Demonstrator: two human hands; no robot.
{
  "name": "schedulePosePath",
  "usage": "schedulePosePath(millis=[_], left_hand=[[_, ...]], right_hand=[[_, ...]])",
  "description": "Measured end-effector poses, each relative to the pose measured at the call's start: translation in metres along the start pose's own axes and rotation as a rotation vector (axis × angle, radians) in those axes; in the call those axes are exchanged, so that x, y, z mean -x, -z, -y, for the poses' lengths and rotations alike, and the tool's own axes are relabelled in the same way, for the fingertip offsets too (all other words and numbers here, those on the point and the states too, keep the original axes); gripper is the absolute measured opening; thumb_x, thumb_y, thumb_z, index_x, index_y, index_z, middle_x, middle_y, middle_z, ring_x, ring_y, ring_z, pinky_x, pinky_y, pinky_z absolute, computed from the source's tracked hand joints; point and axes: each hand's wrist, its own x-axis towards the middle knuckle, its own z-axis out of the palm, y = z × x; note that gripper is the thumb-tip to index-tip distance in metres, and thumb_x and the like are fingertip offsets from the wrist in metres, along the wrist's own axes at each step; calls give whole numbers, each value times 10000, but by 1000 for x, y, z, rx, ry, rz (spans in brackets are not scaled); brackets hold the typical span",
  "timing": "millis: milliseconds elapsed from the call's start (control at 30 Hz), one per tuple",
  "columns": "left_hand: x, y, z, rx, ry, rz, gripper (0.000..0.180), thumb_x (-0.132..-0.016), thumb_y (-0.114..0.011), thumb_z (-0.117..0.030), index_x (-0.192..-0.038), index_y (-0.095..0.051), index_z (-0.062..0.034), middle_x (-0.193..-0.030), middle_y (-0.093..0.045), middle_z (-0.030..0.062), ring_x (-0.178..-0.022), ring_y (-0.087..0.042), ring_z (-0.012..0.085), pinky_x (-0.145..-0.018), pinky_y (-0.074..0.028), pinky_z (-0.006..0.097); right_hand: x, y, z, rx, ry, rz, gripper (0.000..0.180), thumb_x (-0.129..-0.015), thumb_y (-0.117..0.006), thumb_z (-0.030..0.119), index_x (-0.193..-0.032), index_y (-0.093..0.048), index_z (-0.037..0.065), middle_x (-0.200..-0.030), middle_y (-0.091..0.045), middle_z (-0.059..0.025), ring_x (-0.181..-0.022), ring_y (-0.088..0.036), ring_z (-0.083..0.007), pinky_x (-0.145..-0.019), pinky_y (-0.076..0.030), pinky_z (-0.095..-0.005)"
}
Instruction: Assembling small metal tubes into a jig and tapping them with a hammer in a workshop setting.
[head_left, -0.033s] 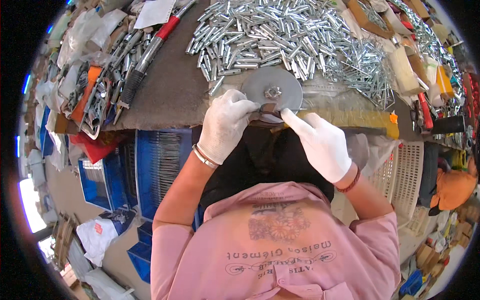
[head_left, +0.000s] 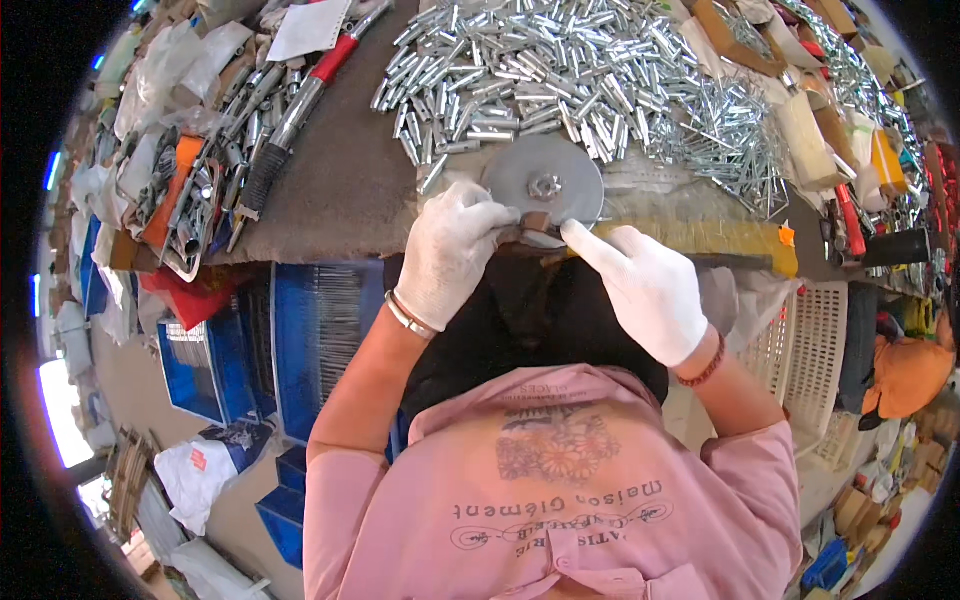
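Round grey metal disc (head_left: 545,180) with a nut at its centre sits at the near edge of the brown table (head_left: 340,190), right below a big heap of shiny silver metal tubes (head_left: 560,70). Left hand (head_left: 452,250) in a white glove has its fingers (head_left: 495,212) curled shut on the disc's lower left rim. Right hand (head_left: 645,285), also gloved, points its index finger at the disc's bottom edge, touching a small brownish piece (head_left: 537,222) there. Long red-handled tool (head_left: 300,100) lies off to the left.
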Motion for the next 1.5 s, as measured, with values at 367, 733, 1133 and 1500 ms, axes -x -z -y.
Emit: schedulePosePath(millis=[367, 733, 1133, 1500], left_hand=[[2, -1, 2, 159, 79, 17, 175, -768, -882, -69, -929, -816, -89, -911, -663, 103, -877, -679, 326, -764, -552, 424], [37, -21, -42, 252, 338, -228, 446, -965, -725, 34, -1402, -681, -42, -960, -750, 120, -750, -709, 193, -685, -566, 325], [45, 13, -68, 809, 786, -266, 541, -1013, -693, -112, -1493, -485, 23, -982, -759, 111, -676, -532, 62, -578, -412, 215], [253, 48, 159, 362, 1321, -953, 544, -883, -784, -84, -1391, -635, 40, -1058, -749, 109, -818, -691, 154, -712, -554, 293]], right_hand=[[-33, -2, -18, 128, -21, -124, 262, -861, -838, 194, -1098, -740, 139, -1026, -667, -96, -939, -664, -317, -794, -545, -429], [-8, -20, 14, -905, -608, 387, 177, -958, -709, 87, -1118, -722, 12, -799, -693, -55, -699, -661, -125, -676, -542, -305], [-7, -29, 44, -843, -464, 358, 490, -927, -764, 47, -1405, -663, 65, -855, -708, -96, -732, -667, -155, -717, -559, -312], [-19, -43, -15, -1000, -428, -14, 511, -1018, -477, -90, -1489, -630, 35, -907, -692, -42, -593, -458, -16, -543, -376, -188]])
